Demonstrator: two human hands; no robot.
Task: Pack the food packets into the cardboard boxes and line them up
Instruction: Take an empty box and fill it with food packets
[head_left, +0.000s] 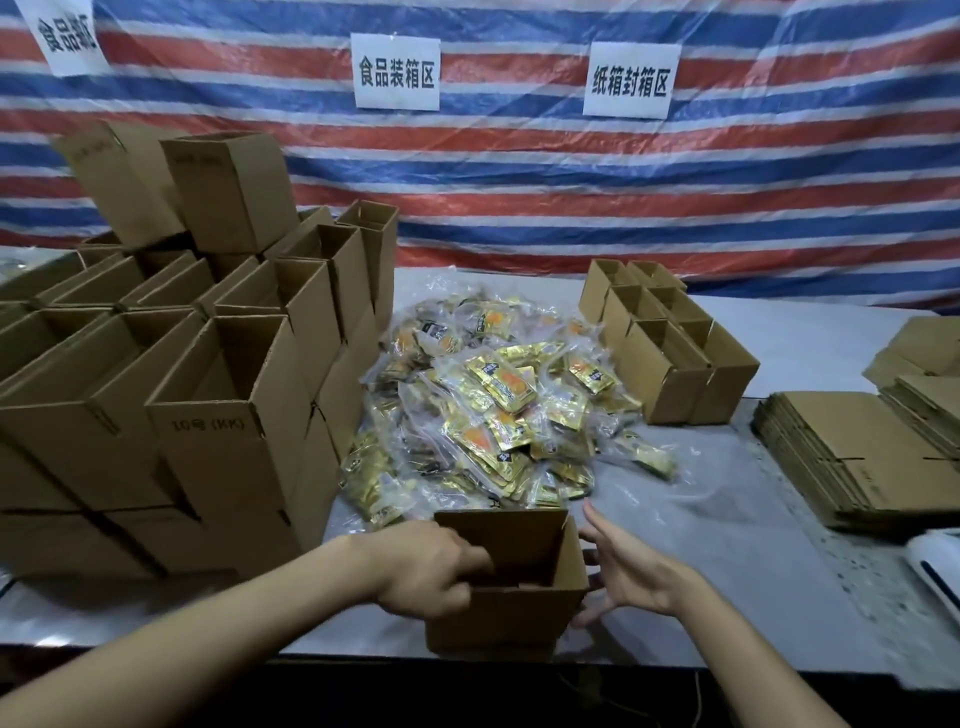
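The left hand (426, 569) grips the left rim of the open box (498, 618); the right hand (628, 571) is spread just right of it, packet pile (493, 410) behind it.

A striped tarpaulin (519, 171) with paper signs (396, 71) backs the grey table (727, 545).

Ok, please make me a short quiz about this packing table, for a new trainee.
1. True or false: the right hand holds a food packet.
2. Seen from the packet pile, on which side does the stack of flat cardboard lie? A) left; B) right; C) directly behind.
3. Which hand grips a wall of the open box at the front edge of the table?
Key: 1. False: it is open and holds nothing, beside the box. 2. B. 3. The left hand.
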